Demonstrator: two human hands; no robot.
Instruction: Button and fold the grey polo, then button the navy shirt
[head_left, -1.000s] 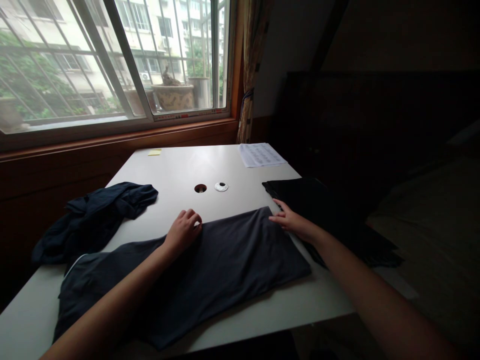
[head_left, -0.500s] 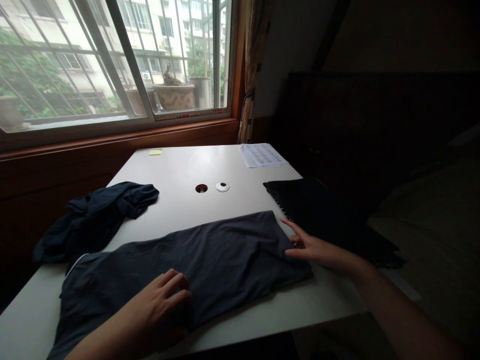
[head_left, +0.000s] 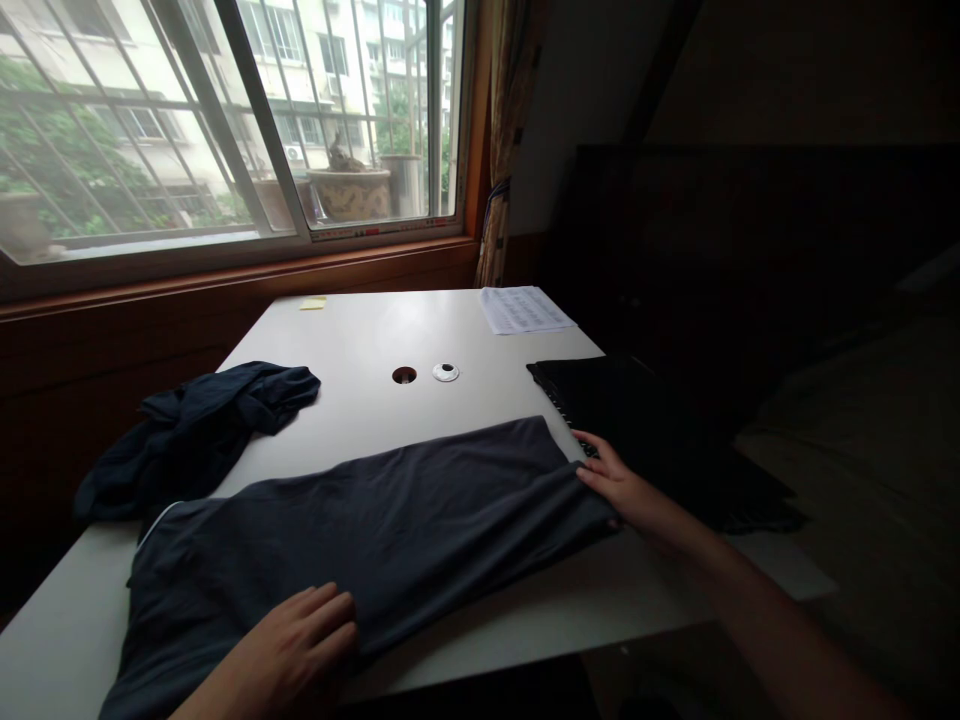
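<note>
Head view: right hand [head_left: 613,487] pinches the dark garment [head_left: 390,520] at one end, left hand [head_left: 304,635] half-curled along its near edge, grip unclear.

Bare left hand [head_left: 311,630], bare right hand [head_left: 611,482] — slender forearms [head_left: 757,590], uncovered

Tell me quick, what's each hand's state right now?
Left hand: curled over the dark gray garment, grip can't be told.
Right hand: closed, holding the garment's right end.

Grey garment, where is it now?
In the head view, the grey garment lies across the white table's near side, in front of the navy cloth and left of the black cloth.
</note>
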